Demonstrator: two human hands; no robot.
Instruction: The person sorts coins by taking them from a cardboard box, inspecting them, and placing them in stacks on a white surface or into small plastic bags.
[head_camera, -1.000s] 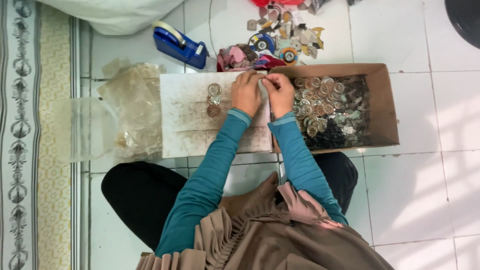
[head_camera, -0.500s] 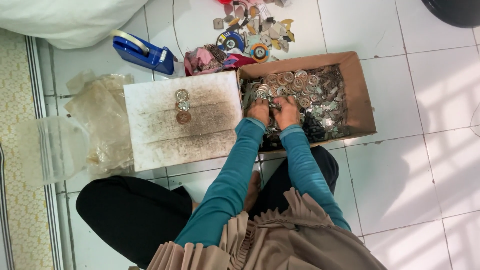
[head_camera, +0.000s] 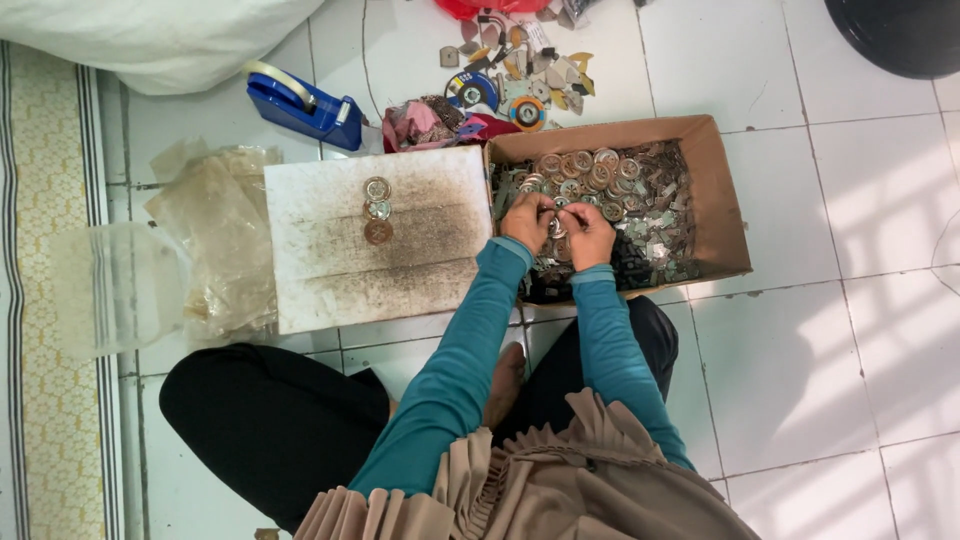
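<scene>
Both my hands are inside a brown cardboard box (head_camera: 722, 205) filled with several round metal rings and small metal parts. My left hand (head_camera: 527, 221) and my right hand (head_camera: 588, 235) meet over the box's near left corner, fingers pinched together on a small metal piece (head_camera: 556, 226) between them. To the left lies a stained white board (head_camera: 340, 270) with three round metal rings (head_camera: 377, 210) in a short column on it.
A blue tape dispenser (head_camera: 305, 105) lies beyond the board. Scattered metal scraps (head_camera: 515, 75) and a pink cloth (head_camera: 425, 122) sit behind the box. Crumpled clear plastic bags (head_camera: 215, 230) lie left of the board, next to a patterned rug (head_camera: 50, 300). A white sack (head_camera: 150, 40) is far left.
My hands moved from the right edge of the white board into the cardboard box and now pinch a small piece there. The camera view shifted, so everything sits further right.
</scene>
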